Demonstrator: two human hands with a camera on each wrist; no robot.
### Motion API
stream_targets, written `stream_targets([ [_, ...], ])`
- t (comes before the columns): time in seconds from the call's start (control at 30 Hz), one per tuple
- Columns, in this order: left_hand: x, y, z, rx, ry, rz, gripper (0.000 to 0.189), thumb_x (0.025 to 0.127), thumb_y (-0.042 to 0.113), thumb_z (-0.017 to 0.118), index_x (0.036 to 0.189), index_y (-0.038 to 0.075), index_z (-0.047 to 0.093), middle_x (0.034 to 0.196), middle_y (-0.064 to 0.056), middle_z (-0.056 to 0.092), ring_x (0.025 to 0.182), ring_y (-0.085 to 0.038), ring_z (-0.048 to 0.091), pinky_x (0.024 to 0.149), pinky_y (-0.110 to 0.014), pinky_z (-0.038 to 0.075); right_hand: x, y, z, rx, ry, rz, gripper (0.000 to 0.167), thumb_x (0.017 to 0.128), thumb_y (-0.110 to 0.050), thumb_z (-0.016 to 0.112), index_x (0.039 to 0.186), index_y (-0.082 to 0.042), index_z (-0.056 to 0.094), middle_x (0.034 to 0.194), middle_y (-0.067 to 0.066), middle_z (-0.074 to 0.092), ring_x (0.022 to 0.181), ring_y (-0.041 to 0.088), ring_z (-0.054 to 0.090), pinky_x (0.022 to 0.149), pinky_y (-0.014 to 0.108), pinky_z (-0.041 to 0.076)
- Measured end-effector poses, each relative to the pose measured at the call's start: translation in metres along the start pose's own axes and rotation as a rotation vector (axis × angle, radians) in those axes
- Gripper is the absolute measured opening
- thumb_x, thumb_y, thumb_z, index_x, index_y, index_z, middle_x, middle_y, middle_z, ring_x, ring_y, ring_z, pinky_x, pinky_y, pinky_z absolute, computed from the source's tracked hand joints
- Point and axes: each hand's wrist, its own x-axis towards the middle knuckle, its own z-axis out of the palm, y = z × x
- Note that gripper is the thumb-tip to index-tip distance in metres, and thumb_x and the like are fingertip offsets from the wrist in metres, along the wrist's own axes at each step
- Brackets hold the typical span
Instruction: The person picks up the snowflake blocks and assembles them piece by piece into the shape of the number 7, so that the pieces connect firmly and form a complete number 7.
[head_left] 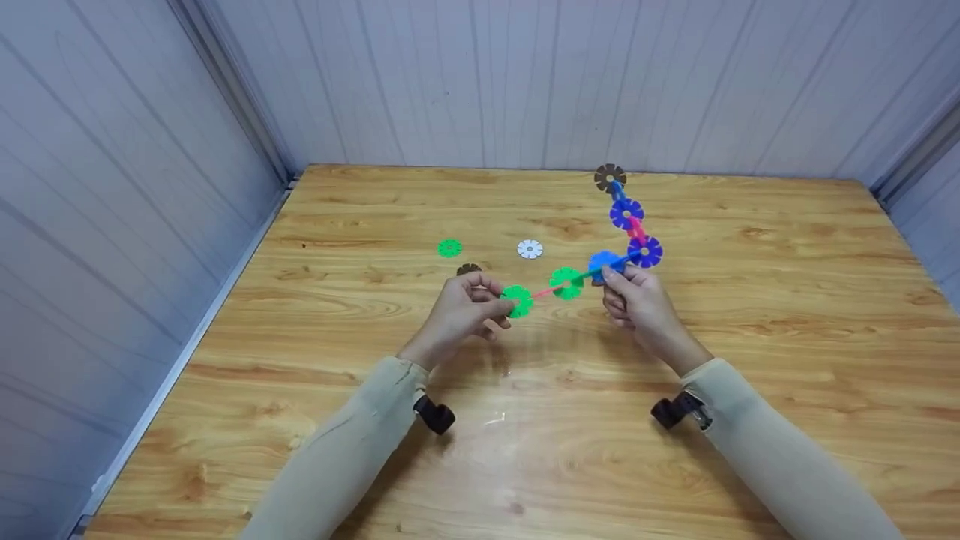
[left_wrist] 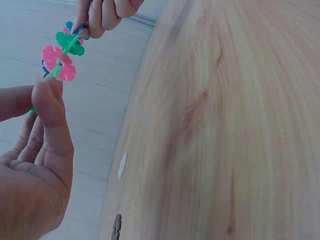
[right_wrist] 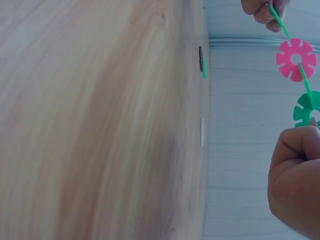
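A chain of slotted plastic snowflake discs, joined edge to edge, hangs between the two hands above the table. My left hand [head_left: 469, 304] pinches the light green end disc [head_left: 517, 301] between thumb and finger. From there the chain runs through a pink disc [right_wrist: 296, 60], a second light green disc [head_left: 565, 283] and a dark green disc [right_wrist: 302, 111]. My right hand [head_left: 641, 304] pinches the chain at a blue disc [head_left: 602, 262]. Beyond it, dark blue discs [head_left: 626, 214], a pink one and others lead up to a brown disc [head_left: 610, 178] at the far end.
On the wooden table [head_left: 300, 315] lie a loose green disc [head_left: 449, 247], a white disc [head_left: 529, 249] and a brown disc [head_left: 469, 268], the last partly hidden behind the left hand. Pale panelled walls [head_left: 510, 82] border the table at the back and sides.
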Motion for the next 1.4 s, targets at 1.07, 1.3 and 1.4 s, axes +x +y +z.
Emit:
stream_targets([
  [1.07, 0.000, -0.004, 0.020, 0.009, 0.083, 0.163, 0.019, 0.087, -0.012, 0.068, 0.092, 0.000, 0.053, 0.075, -0.008, 0.062, 0.059, -0.015, 0.063, 0.048, -0.024, 0.053, -0.010, 0.005, 0.009, 0.030, 0.017, -0.017, 0.027, 0.107, -0.008, 0.038, 0.089, 0.002, 0.054, 0.054, -0.005, 0.032, 0.042, 0.002, 0.026, 0.038, 0.016, 0.020],
  [1.3, 0.001, -0.011, 0.028, -0.032, 0.088, 0.214, 0.020, 0.085, -0.017, 0.066, 0.090, -0.002, 0.054, 0.074, -0.009, 0.060, 0.055, -0.014, 0.062, 0.052, -0.026, 0.055, -0.009, 0.003, 0.008, 0.005, 0.034, -0.015, 0.025, 0.107, -0.008, 0.039, 0.088, 0.002, 0.052, 0.052, -0.006, 0.031, 0.043, 0.003, 0.025, 0.038, 0.016, 0.019],
  [1.4, 0.001, -0.013, 0.032, -0.040, 0.101, 0.230, 0.019, 0.084, -0.018, 0.066, 0.090, -0.004, 0.054, 0.074, -0.010, 0.060, 0.054, -0.015, 0.062, 0.053, -0.027, 0.056, -0.009, 0.004, 0.008, 0.009, 0.044, -0.006, 0.024, 0.107, -0.008, 0.037, 0.089, 0.003, 0.050, 0.052, -0.006, 0.031, 0.042, 0.003, 0.025, 0.038, 0.016, 0.019],
])
